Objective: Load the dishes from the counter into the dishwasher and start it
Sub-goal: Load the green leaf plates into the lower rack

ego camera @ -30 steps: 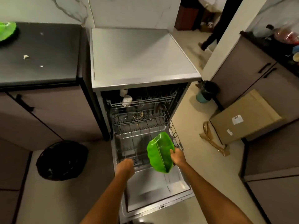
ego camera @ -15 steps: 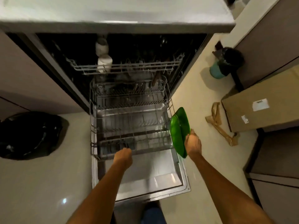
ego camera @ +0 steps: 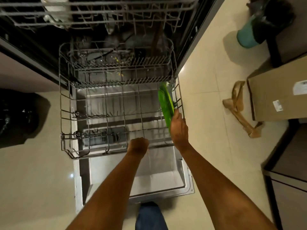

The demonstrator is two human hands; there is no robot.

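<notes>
Green and glossy, the leaf-shaped plate (ego camera: 166, 103) stands on edge inside the lower rack (ego camera: 106, 117), against the rack's right wall. The right hand (ego camera: 179, 128) reaches in from the rack's front right corner, arm extended, its grip grasping the plate's near end. The left hand (ego camera: 138, 146) is clenched at the rack's front rim; whether it holds the wire cannot be told. Right of the rack, a cardboard box (ego camera: 275, 95) carries white labels, too small to read.
</notes>
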